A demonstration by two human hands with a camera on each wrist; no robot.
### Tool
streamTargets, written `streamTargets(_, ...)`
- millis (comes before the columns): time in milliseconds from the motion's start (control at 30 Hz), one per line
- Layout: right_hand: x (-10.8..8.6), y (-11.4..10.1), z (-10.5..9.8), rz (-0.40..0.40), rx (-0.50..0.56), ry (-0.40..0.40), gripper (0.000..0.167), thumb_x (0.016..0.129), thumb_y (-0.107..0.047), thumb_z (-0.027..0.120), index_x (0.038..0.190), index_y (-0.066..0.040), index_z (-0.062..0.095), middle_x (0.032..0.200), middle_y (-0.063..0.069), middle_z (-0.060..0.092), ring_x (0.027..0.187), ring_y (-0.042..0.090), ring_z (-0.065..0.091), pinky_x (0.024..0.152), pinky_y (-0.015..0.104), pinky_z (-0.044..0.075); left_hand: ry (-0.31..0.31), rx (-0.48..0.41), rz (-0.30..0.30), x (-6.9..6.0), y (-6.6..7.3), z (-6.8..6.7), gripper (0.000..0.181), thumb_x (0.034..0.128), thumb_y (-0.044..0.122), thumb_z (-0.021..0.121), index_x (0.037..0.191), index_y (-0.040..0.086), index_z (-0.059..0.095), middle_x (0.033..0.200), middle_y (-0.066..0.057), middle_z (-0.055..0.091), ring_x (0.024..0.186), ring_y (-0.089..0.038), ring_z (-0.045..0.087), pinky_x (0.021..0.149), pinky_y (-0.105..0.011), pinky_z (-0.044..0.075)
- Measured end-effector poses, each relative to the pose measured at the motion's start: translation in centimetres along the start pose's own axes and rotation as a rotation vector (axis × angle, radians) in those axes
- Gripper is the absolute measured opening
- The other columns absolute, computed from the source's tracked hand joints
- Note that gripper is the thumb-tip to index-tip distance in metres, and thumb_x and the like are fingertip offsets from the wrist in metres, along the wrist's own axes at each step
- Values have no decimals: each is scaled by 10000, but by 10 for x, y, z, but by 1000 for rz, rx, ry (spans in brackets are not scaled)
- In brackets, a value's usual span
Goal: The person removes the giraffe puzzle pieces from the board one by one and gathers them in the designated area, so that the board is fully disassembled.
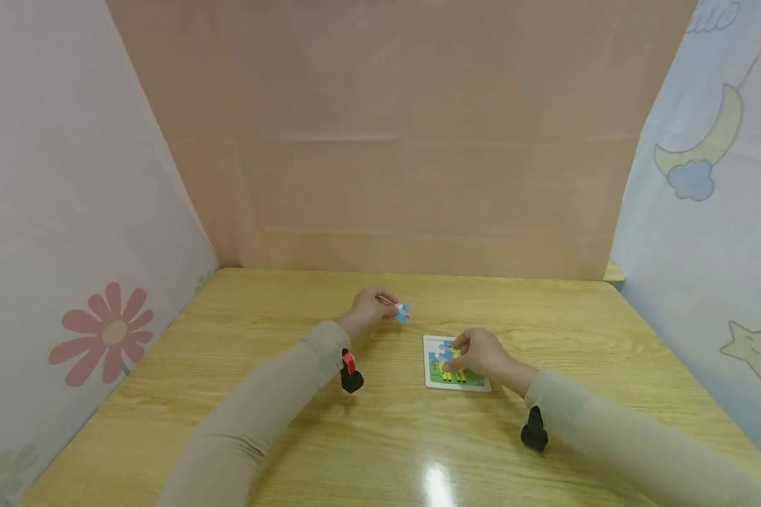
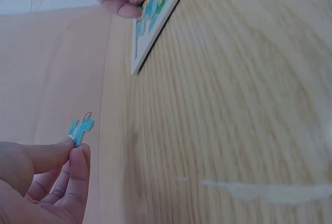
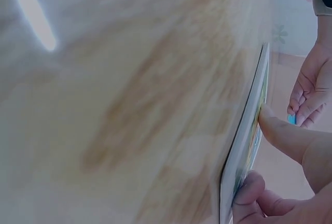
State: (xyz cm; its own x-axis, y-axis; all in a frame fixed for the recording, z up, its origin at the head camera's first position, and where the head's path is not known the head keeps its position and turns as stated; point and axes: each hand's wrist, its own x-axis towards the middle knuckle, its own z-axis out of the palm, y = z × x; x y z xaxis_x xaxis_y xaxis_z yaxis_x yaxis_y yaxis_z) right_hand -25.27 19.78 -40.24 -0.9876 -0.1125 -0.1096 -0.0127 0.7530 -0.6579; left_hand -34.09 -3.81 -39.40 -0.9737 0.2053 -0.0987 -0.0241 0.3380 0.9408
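Observation:
My left hand (image 1: 372, 308) is raised over the left part of the table, pinching a small blue puzzle piece (image 2: 81, 128) between thumb and fingertips. The piece has a knobbed outline with a bit of red and white. To its right, a white-framed jigsaw puzzle (image 1: 435, 379) lies flat on the table, showing yellow giraffe-like figures on green and blue. My right hand (image 1: 484, 353) rests on this puzzle, its thumb and fingers apart and touching the surface. In the right wrist view, the thumb (image 3: 280, 130) presses the puzzle's face. Part of the picture is hidden beneath the hand.
The wooden table (image 1: 330, 451) carries the puzzle near its middle. A pinkish-brown sheet (image 1: 406, 141) stands along the far edge, and printed cloth walls (image 1: 704, 232) rise at both sides. A black wrist camera (image 1: 351, 377) hangs at the left cuff, another (image 1: 535, 431) at the right.

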Motion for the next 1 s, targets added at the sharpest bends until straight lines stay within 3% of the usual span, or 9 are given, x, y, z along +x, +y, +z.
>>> streamTargets(200, 0, -1, 0, 2, -8, 4, 423, 688, -216, 885, 965, -10, 640, 810, 51, 539, 746, 183, 458, 632, 268, 394, 37, 16, 4, 4, -3, -9, 178, 861, 1, 699, 1035, 14, 668, 998, -151, 696, 915, -293, 690, 817, -344, 587)
streamTargets(500, 1, -2, 0, -1, 6, -5, 426, 711, -207, 871, 998, 0, 633, 839, 55, 542, 771, 189, 459, 652, 279, 405, 151, 100, -5, 14, -20, -22, 141, 832, -2, 727, 967, 28, 700, 923, -109, 709, 789, -170, 657, 700, -228, 542)
streamTargets(800, 1, -3, 1, -14, -1, -10, 431, 707, -217, 874, 989, -4, 626, 835, 57, 533, 766, 189, 452, 642, 284, 399, 182, 14, -59, 21, -24, -36, 165, 849, -57, 682, 1012, -34, 676, 1025, -177, 651, 787, -223, 699, 721, -262, 597)
streamTargets(1000, 1, -2, 1, -16, 1, -10, 433, 711, -223, 872, 994, -8, 625, 831, 54, 533, 759, 185, 453, 637, 272, 396, 188, 53, -77, 22, -22, -36, 181, 850, -55, 678, 1031, -50, 672, 1053, -194, 649, 757, -182, 674, 719, -258, 594)
